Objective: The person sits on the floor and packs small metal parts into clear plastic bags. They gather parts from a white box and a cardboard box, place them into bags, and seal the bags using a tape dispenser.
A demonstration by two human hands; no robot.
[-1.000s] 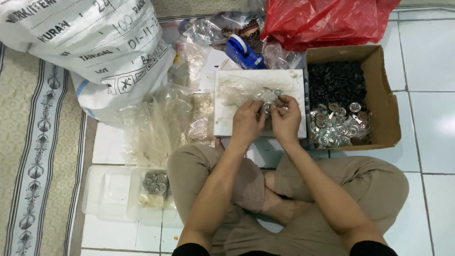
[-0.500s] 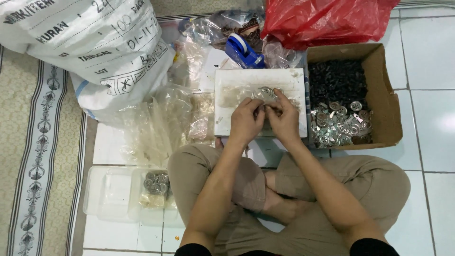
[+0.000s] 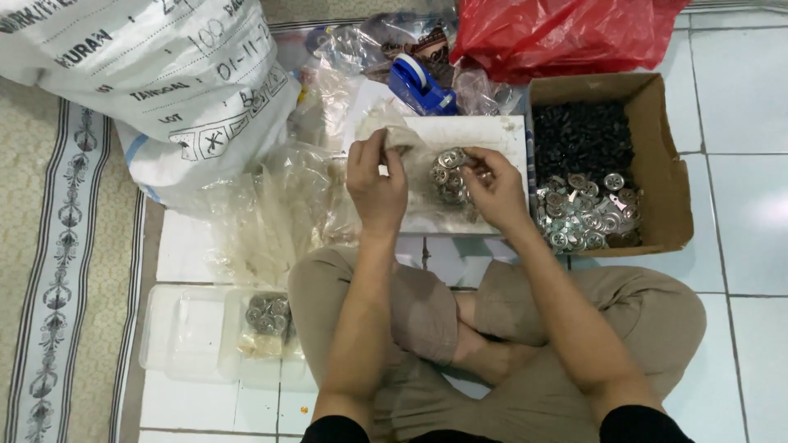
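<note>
white tiled floor [image 3: 751, 213], patterned mat [image 3: 49, 271] alongside, cardboard box [image 3: 657, 164]

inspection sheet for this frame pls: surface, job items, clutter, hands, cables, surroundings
Surface: white board on tiled floor.
Job's things: clear bag of round metal discs on the board.
Clutter: cardboard box of discs and black parts, blue tape dispenser, red bag, white sack, loose clear bags, plastic tray.
Grippers: left hand pinches the bag's top; right hand grips the discs.
Cables: nothing seen.
Surroundings: patterned rug.
</note>
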